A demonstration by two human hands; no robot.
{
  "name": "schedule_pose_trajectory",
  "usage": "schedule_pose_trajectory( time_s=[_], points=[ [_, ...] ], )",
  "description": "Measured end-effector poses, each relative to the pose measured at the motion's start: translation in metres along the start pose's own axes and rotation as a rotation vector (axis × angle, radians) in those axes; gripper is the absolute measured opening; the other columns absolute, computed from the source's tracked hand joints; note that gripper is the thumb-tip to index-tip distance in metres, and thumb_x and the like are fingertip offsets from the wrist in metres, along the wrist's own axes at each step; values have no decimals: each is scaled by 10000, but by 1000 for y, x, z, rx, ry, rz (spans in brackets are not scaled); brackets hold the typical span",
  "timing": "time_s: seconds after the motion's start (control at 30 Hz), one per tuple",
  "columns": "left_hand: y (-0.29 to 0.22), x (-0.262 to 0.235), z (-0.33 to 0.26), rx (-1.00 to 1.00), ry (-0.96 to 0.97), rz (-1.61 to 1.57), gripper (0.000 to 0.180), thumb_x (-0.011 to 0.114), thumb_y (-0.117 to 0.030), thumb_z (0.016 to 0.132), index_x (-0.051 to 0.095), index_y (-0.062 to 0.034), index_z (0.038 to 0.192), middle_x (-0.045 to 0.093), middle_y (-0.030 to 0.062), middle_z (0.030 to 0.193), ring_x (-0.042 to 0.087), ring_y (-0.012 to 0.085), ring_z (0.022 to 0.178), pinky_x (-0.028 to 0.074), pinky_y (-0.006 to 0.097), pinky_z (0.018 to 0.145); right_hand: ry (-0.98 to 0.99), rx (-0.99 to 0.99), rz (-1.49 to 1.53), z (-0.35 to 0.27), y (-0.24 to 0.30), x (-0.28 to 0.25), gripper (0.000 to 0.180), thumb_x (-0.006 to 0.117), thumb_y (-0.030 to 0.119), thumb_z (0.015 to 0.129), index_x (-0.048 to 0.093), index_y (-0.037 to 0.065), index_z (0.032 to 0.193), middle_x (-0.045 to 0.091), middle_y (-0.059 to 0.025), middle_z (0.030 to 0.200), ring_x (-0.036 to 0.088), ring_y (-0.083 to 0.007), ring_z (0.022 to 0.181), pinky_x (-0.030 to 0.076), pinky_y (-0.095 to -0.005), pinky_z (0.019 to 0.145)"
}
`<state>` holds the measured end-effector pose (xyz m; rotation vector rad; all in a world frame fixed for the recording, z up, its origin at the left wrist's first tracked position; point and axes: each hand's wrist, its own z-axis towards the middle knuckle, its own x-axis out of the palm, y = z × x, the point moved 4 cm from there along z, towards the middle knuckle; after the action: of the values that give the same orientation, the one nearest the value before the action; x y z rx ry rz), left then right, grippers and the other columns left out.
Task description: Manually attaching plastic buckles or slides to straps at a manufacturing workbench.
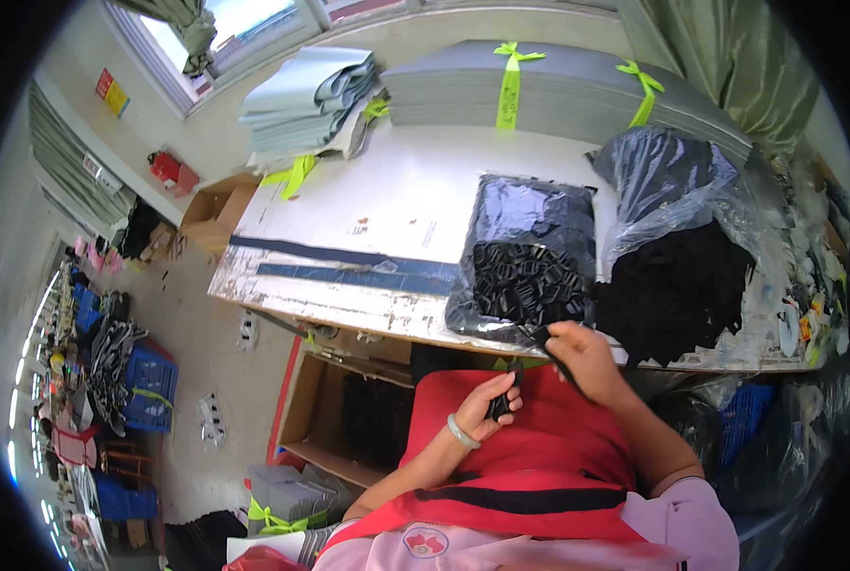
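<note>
A worktable (pixel 349 214) with a scuffed, glossy white top fills the middle, its near edge chipped and stained brown. Along its far side lies a long, flat stack of smooth grey sheets (pixel 444 100), bound with yellow-green ties (pixel 508 90). The person's red apron (pixel 529 428), matte woven cloth, faces the near edge. At the far left corner sits a smaller pile of pale grey-blue sheets (pixel 292 105), softly folded over. On the right, a wrinkled clear plastic bag (pixel 667 171) spills limp, dull black pieces (pixel 677 295) in a ragged heap; left of it lies a flatter clear bag (pixel 529 205) — shiny, creased — with many small, hard black buckle-like parts (pixel 529 285) at its near end. Two narrow dark-blue strips (pixel 349 278) run along the table's left part.

The left hand (pixel 482 404) is curled around a small black piece (pixel 501 404), in front of the apron; its exact shape is too small to tell. The right hand (pixel 585 354) pinches a slim, bendable black strip (pixel 558 365) at the table's near edge, just below the buckle bag.

The two hands are apart, with red cloth between them. The bags crowd the edge by the right hand — the widest stretch of white surface lies farther left, between the pale pile and the strips.
</note>
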<state>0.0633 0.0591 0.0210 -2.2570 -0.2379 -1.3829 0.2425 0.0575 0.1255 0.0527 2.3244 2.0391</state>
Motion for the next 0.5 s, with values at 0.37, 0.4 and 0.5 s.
schedule_pose_trajectory(
  time_s=[0.37, 0.4, 0.5],
  points=[
    [-47, 33, -22, 312, -310, 538, 208, 572, -140, 941, 611, -11, 781, 604, 56, 655, 556, 87, 540, 400, 211, 428, 196, 252, 156, -9, -33, 41, 230, 559, 223, 958, 586, 31, 833, 547, -19, 585, 505, -89, 424, 393, -230, 394],
    [-45, 27, -21, 344, -300, 500, 183, 584, -153, 943, 647, -4, 856, 617, 53, 684, 557, 83, 536, 390, 201, 396, 199, 260, 180, -9, -36, 43, 233, 562, 229, 957, 585, 32, 834, 546, -19, 583, 504, -89, 421, 389, -231, 389],
    [-36, 17, -15, 481, -280, 529, 146, 623, -68, 909, 680, 18, 1014, 648, 43, 762, 566, 96, 578, 433, 211, 502, 147, 334, 292, -8, -44, 39, 221, 581, 234, 950, 592, 36, 854, 541, -9, 574, 490, -79, 406, 371, -221, 373]
  ],
)
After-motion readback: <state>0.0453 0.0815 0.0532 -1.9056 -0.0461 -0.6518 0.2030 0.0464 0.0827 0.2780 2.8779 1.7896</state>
